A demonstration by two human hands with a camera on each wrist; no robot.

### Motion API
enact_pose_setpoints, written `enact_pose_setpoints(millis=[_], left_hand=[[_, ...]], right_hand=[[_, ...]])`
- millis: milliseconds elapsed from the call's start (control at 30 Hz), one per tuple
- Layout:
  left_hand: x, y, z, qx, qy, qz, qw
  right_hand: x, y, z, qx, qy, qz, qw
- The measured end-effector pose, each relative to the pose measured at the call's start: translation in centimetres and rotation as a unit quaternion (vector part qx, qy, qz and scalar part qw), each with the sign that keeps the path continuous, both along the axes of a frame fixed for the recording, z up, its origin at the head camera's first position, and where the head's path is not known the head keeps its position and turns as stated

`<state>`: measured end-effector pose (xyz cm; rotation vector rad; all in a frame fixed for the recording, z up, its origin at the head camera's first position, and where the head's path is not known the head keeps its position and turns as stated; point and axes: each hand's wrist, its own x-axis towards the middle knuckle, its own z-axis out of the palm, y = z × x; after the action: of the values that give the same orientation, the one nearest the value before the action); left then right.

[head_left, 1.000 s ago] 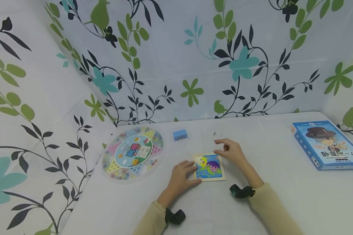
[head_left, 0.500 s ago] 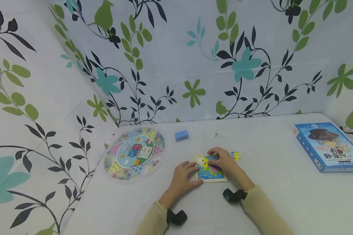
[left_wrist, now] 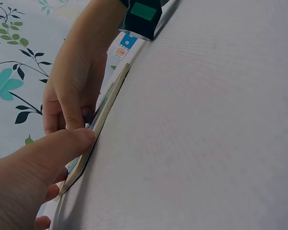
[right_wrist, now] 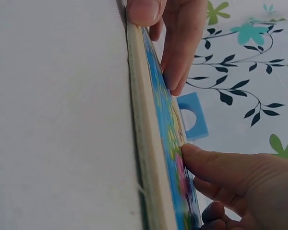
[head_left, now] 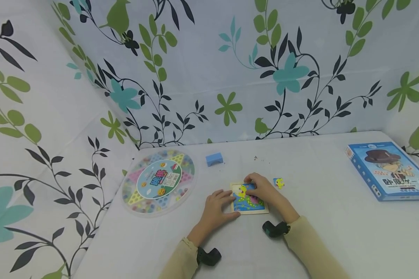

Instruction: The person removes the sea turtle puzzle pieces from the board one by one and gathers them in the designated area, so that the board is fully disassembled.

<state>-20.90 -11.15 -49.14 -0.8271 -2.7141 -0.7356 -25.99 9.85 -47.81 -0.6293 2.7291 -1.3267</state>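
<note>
A small jigsaw puzzle [head_left: 251, 207] with a pale wooden frame and a colourful cartoon animal picture lies on the white table. My left hand [head_left: 214, 209] grips its left side, thumb at the near edge [right_wrist: 144, 9] and fingers along the left. My right hand [head_left: 265, 190] reaches over its upper right part. The right thumb [right_wrist: 194, 153] touches the puzzle's face and the other fingers curl beyond it; I cannot tell whether they pinch a piece. A loose blue and yellow puzzle piece [head_left: 279, 183] lies just past the right hand.
A round clear game box [head_left: 132, 176] with coloured beads stands to the left. A blue block [head_left: 214, 159] with a notch sits behind the puzzle. A blue boxed game [head_left: 387, 170] lies at the far right. Patterned cloth [head_left: 195, 77] hangs behind the table.
My right hand has moved left from the puzzle's upper right corner to over its face, revealing the loose piece on the table. The left hand keeps its place.
</note>
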Motion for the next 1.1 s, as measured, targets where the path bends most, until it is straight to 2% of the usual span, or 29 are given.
enact_pose_setpoints(millis=[400, 600, 767, 967, 1100], left_hand=[[0.11, 0.02, -0.05, 0.009, 0.005, -0.003, 0.9999], [0.15, 0.01, -0.04, 0.011, -0.003, -0.003, 0.9999], [0.07, 0.01, 0.06, 0.012, -0.002, -0.004, 0.9999], [0.00, 0.03, 0.25, 0.017, 0.002, -0.008, 0.9998], [-0.03, 0.06, 0.24, 0.014, 0.000, -0.006, 0.9999]], right_hand=[[0.03, -0.06, 0.33, -0.001, -0.012, 0.011, 0.9999], [0.00, -0.14, 0.64, 0.006, -0.024, 0.011, 0.9996], [-0.28, -0.20, 0.64, 0.013, -0.013, 0.036, 0.9992], [-0.53, -0.28, 0.50, 0.028, 0.011, 0.092, 0.9953], [-0.42, -0.35, 0.58, 0.042, 0.002, 0.091, 0.9949]])
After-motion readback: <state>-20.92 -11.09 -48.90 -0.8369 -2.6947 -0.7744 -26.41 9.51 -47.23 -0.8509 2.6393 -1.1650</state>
